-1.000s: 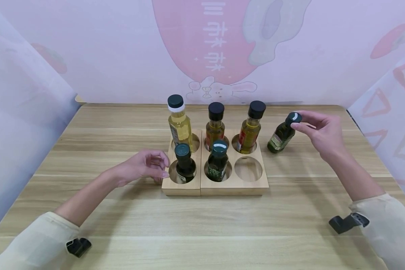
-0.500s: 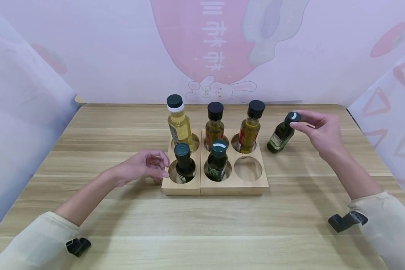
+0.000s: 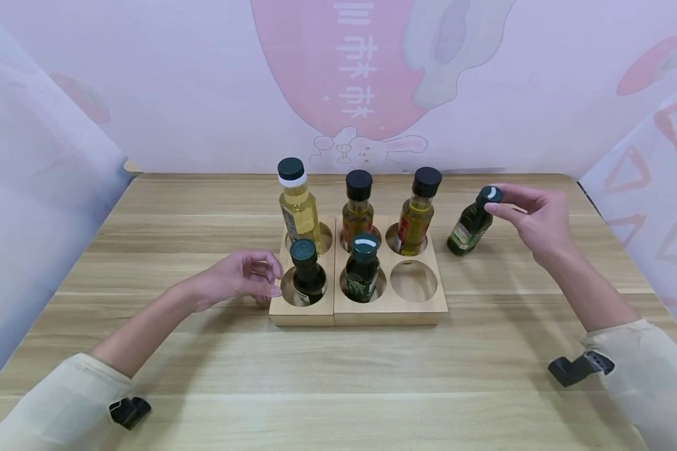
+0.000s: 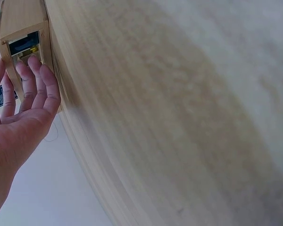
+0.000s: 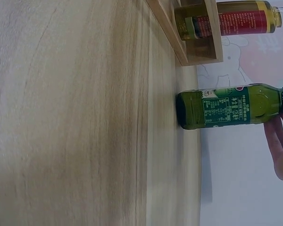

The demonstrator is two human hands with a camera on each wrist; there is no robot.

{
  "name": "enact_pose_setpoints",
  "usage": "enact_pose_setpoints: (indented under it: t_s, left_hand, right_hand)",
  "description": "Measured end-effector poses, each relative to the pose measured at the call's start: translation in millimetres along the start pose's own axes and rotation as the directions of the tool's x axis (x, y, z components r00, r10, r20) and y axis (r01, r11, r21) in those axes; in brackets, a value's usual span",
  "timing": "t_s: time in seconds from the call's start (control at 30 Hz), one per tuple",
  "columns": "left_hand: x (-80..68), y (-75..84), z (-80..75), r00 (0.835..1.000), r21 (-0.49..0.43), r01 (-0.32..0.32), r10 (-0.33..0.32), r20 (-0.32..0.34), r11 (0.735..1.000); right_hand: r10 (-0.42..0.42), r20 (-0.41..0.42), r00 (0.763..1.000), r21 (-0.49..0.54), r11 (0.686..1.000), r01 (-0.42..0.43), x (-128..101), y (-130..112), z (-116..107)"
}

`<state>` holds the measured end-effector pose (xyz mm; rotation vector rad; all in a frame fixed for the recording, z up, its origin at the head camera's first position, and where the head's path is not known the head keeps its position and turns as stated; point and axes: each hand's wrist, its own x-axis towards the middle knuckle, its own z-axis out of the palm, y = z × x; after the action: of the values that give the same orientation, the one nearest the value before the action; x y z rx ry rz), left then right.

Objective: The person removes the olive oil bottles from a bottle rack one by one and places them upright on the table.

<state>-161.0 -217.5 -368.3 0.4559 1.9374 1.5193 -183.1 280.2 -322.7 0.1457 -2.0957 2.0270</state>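
My right hand (image 3: 541, 219) pinches the dark green cap of a small green olive oil bottle (image 3: 469, 230), its thumb in front and fingers behind. The bottle stands on the table to the right of the wooden bottle rack (image 3: 388, 308); its label and base show in the right wrist view. At the rack's left side is my left hand (image 3: 239, 280), thumb by the front left hole and fingers lightly bent along the side. In the left wrist view those fingertips reach the rack's open end. Beside the thumb, a dark bottle (image 3: 309, 272) sits in that hole.
A tall pale-oil bottle (image 3: 300, 210) and two black-capped bottles, one in the middle (image 3: 358, 210) and one at right (image 3: 415, 216), fill the back row. Another green bottle (image 3: 363, 272) stands front middle. The front right hole (image 3: 414, 282) shows bare wood. A printed cloth (image 3: 203, 94) hangs behind the table.
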Motion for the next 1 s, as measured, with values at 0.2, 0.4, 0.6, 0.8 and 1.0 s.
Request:
enact_pose_setpoints:
  t_s: [0.2,0.4,0.6,0.8,1.0]
  left_hand:
    - [-0.1,0.9,0.6,1.0,0.01,0.008,-0.008,-0.01,1.0]
    - [-0.4,1.5,0.7,1.0,0.018,0.013,-0.013,-0.015,1.0]
    - [0.1,0.8,0.3,1.0,0.02,0.014,-0.014,-0.014,1.0]
    - [-0.1,1.9,0.3,1.0,0.024,0.012,-0.012,-0.01,1.0]
    - [0.6,2.1,0.3,1.0,0.027,0.013,-0.013,-0.009,1.0]
  right_hand:
    - [-0.001,-0.014,1.0,-0.034,0.999,0.0,-0.2,-1.0,-0.9]
    - [0.007,-0.007,1.0,0.006,1.0,-0.007,-0.1,0.5,-3.0]
    - [0.013,-0.002,1.0,0.044,0.999,-0.013,0.3,1.8,-5.5]
    - [-0.005,-0.015,1.0,-0.01,1.0,0.005,-1.3,0.1,-5.2]
    - [-0.01,-0.016,1.0,-0.013,1.0,0.01,-1.2,0.6,-5.6]
